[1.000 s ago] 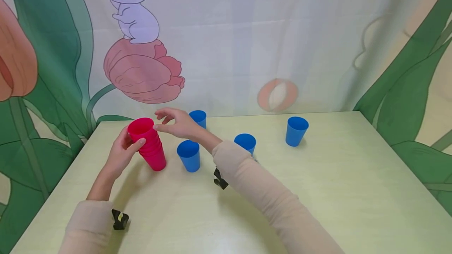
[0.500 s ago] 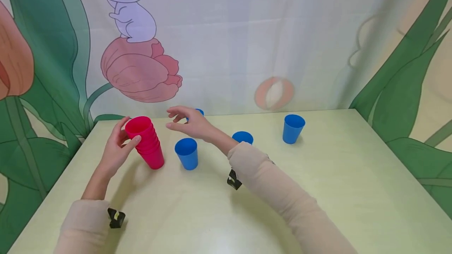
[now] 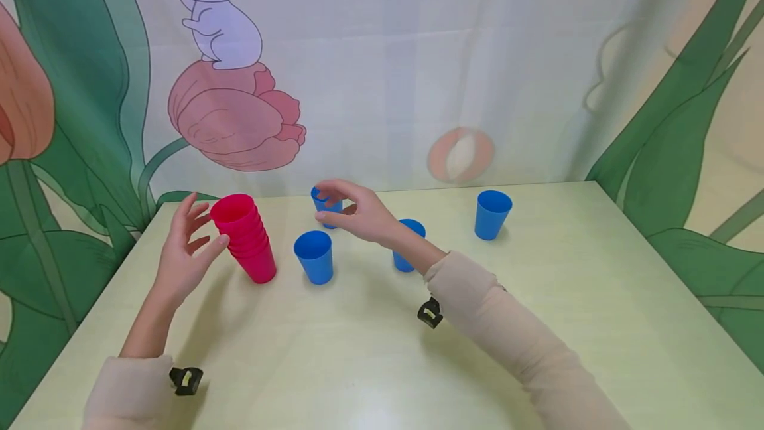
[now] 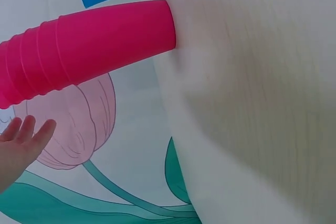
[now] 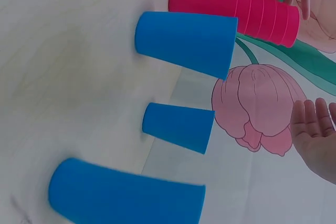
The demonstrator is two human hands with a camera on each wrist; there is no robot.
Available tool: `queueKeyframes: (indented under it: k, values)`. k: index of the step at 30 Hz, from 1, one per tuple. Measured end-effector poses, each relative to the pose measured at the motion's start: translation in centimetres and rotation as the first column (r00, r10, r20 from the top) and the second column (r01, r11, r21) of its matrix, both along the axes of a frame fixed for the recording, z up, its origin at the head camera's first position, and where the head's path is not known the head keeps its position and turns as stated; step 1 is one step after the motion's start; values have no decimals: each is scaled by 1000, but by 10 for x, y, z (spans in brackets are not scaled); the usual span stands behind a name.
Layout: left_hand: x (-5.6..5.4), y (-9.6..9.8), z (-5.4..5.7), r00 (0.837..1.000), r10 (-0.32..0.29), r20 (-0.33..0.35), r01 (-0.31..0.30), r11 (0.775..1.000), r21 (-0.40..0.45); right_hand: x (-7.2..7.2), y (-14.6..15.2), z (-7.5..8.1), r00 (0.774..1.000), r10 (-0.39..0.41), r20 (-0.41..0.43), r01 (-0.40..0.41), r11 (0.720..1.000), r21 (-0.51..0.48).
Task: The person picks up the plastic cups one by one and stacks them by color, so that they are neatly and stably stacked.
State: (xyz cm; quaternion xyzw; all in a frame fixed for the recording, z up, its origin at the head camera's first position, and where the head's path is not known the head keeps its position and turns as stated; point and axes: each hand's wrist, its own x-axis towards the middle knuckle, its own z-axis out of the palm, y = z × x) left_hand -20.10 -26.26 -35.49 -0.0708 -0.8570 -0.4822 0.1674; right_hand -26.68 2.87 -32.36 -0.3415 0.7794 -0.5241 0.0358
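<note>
A stack of several nested red cups (image 3: 255, 254) stands upright on the left side of the table. My left hand (image 3: 182, 254) is beside it with fingers spread and relaxed; in the left wrist view, a gap shows between the fingertips (image 4: 48, 127) and the stack. My right hand (image 3: 365, 216) hovers with nothing in it, fingers loosely bent, and partly covers the back blue cup (image 3: 325, 206) in the head view. Nearest the stack is another blue cup (image 3: 314, 261), upright with its mouth up.
A third blue cup (image 3: 402, 261) stands partly behind my right wrist. Farther right is one more blue cup (image 3: 493, 217). The pale table (image 3: 334, 363) ends at a printed curtain (image 3: 370, 85) with flowers and a white animal. Black clips (image 3: 186, 381) sit by both sleeves.
My right hand has moved right, away from the red stack's rim. The left hand has loosened its hold on the stack and drawn slightly left. The cups stay standing.
</note>
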Motion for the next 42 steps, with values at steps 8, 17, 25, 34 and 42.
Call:
queueKeyframes:
  k: [8,17,25,34,42]
  values:
    - [16,12,5,996,-20,-81,16,999,-50,11,30,-6,988,-10,-153,16,999,35]
    - [25,32,8,987,-34,-159,10,988,-151,25,63,-6,950,20,-312,36,985,171]
    - [28,52,5,971,-81,-225,15,960,-280,35,93,-9,940,-28,-340,115,965,237]
    - [23,75,-3,973,-173,-156,111,934,-340,42,128,-20,934,-66,-351,148,966,214]
    - [14,91,-9,963,-246,-106,192,910,-367,44,155,-33,934,-119,-338,204,952,228]
